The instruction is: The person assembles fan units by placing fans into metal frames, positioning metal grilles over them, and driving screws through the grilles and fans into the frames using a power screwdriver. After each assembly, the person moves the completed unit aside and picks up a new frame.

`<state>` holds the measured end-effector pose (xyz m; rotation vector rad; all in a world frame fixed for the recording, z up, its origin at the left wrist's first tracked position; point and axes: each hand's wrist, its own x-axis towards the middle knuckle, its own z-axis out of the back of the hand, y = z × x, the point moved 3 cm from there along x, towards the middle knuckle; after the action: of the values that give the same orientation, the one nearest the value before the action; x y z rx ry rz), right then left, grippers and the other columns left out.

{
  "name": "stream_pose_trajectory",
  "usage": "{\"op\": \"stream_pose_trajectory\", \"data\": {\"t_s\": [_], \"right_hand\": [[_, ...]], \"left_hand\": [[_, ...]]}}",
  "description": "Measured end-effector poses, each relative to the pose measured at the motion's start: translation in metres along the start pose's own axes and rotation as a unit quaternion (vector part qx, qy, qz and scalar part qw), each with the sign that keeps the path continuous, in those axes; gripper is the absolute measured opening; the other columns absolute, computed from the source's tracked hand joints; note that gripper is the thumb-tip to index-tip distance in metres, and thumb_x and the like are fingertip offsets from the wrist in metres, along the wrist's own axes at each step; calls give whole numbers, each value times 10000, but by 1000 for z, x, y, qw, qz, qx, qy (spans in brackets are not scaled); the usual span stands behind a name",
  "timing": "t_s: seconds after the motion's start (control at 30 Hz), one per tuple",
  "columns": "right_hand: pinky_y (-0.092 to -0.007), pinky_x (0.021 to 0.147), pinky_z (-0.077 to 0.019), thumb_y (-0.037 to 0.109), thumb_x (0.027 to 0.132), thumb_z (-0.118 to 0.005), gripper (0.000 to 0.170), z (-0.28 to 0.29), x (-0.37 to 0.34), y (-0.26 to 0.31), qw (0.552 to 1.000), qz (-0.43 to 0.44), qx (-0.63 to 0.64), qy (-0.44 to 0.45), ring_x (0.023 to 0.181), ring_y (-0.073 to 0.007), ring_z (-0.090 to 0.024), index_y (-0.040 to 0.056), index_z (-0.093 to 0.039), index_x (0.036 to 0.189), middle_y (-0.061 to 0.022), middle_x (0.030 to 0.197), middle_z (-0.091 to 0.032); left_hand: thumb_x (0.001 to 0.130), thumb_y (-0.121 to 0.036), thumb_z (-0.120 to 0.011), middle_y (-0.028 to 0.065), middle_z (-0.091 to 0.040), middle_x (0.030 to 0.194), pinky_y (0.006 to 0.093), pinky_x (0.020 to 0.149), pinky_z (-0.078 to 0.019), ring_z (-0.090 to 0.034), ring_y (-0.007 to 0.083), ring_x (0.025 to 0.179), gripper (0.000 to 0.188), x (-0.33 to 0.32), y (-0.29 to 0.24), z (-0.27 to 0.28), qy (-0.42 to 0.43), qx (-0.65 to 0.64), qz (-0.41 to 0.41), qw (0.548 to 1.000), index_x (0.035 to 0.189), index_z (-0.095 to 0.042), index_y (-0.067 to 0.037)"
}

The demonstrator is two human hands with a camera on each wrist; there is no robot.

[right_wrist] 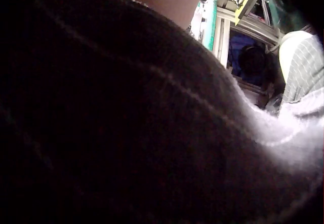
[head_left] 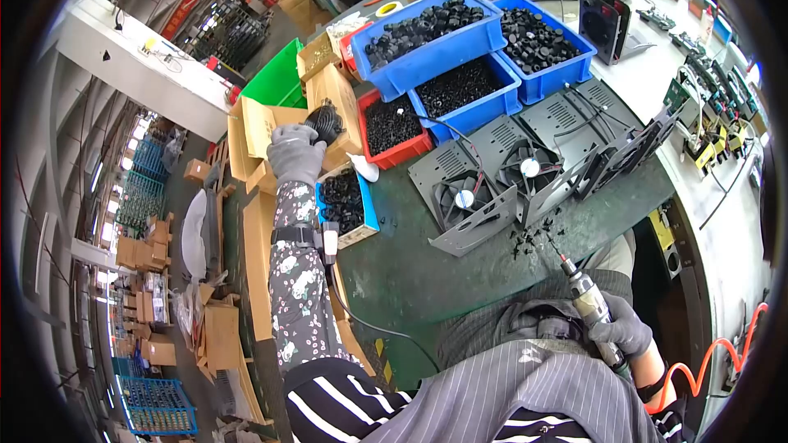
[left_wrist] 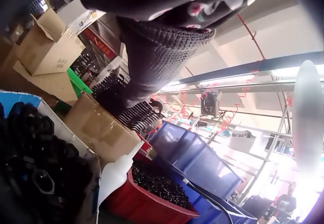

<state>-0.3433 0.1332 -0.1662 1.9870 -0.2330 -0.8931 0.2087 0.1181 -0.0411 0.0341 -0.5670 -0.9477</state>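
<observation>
In the head view the gloved left hand [head_left: 296, 154] grips a bundle of black ribbed parts [head_left: 326, 121] above an open cardboard box [head_left: 335, 86]. The left wrist view shows the same glove [left_wrist: 157, 57] with its fingers over the ribbed black parts [left_wrist: 136, 113]. The gloved right hand [head_left: 621, 329] holds a power screwdriver [head_left: 588, 299], its tip pointing toward loose small black pieces [head_left: 533, 239] on the green bench [head_left: 394, 271]. Two black fans [head_left: 462, 198] sit on grey metal panels [head_left: 435, 166]. Dark cloth fills most of the right wrist view.
Blue bins [head_left: 435, 53] and a red bin [head_left: 398, 157] of black parts stand at the back of the bench. A small box of black clips [head_left: 342, 199] lies beside the left forearm. An orange coiled hose [head_left: 698, 373] hangs at the right, near the right forearm.
</observation>
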Motion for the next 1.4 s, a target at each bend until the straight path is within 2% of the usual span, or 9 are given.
{"op": "stream_pose_trajectory", "data": {"t_s": [0.2, 0.4, 0.5, 0.57, 0.63, 0.9, 0.97, 1.07, 1.4], "right_hand": [[-274, 818, -436, 250, 697, -800, 568, 1, -6, 2, 1000, -9, -19, 6, 886, -132, -532, -12, -558, 1139, -33, 960, -582], [-270, 796, -441, 347, 722, -800, 619, 10, 0, -11, 997, 27, -64, 23, 882, -125, -531, -10, -541, 1156, -34, 945, -575], [-279, 841, -435, 331, 724, -800, 626, 9, -5, -9, 998, 27, -38, 33, 926, -139, -536, -7, -538, 1181, -45, 984, -585], [-290, 900, -418, 304, 724, -804, 649, 6, -6, -4, 997, 72, -17, 26, 991, -150, -530, -5, -527, 1223, -52, 1048, -586], [-297, 943, -401, 274, 721, -806, 687, 13, -6, -7, 997, 63, -24, 31, 1049, -162, -517, -6, -504, 1271, -59, 1115, -577], [-223, 665, -455, 269, 635, -809, 775, 23, -33, 17, 998, 41, 45, 2, 746, -97, -543, -51, -484, 1261, -36, 918, -570], [-227, 667, -457, 301, 622, -817, 786, 25, -40, 27, 998, 35, 43, 0, 759, -96, -546, -52, -493, 1245, -39, 906, -574], [-228, 682, -463, 347, 621, -814, 792, 30, -44, 35, 999, 42, 16, 25, 754, -93, -548, -60, -498, 1222, -42, 914, -576], [-242, 697, -468, 316, 645, -814, 733, 30, -22, 31, 998, 39, 15, 37, 770, -107, -549, -47, -505, 1201, -48, 921, -571]], "left_hand": [[699, -180, -722, 70, -655, 797, 393, 801, -479, -594, 278, 843, 91, 4, -3, 4, -162, -62, -150, 973, 728, -682, -104], [774, -160, -671, 75, -641, 852, 367, 831, -480, -586, 259, 904, 104, 27, 12, 24, -233, 29, -112, 965, 828, -645, -76], [845, -147, -641, 64, -627, 886, 324, 766, -490, -594, 192, 826, 127, 22, 2, 60, -354, -118, -75, 925, 922, -598, -56], [904, -131, -600, 37, -614, 903, 257, 698, -480, -573, 109, 747, 106, -6, -27, 106, -139, -585, 64, 797, 960, -576, -44], [928, -134, -574, 10, -601, 866, 203, 641, -449, -537, 55, 713, 119, -53, -70, 149, -92, -703, 51, 704, 978, -592, -28], [862, -31, -623, -11, -596, 772, 200, 565, -428, -515, 33, 623, 76, -166, -205, 132, 286, -665, -16, 690, 930, -628, 3], [858, -43, -639, -9, -606, 736, 217, 583, -453, -543, 44, 636, 68, -177, -222, 118, 285, -675, 3, 680, 917, -631, -10], [833, -77, -684, 70, -661, 787, 289, 621, -504, -630, 157, 653, 108, -182, -235, 113, 122, -583, -116, 795, 918, -629, -42], [824, -116, -678, 76, -656, 814, 352, 618, -512, -640, 258, 673, 126, -176, -248, 123, 57, -498, -179, 847, 938, -630, -89]]}}
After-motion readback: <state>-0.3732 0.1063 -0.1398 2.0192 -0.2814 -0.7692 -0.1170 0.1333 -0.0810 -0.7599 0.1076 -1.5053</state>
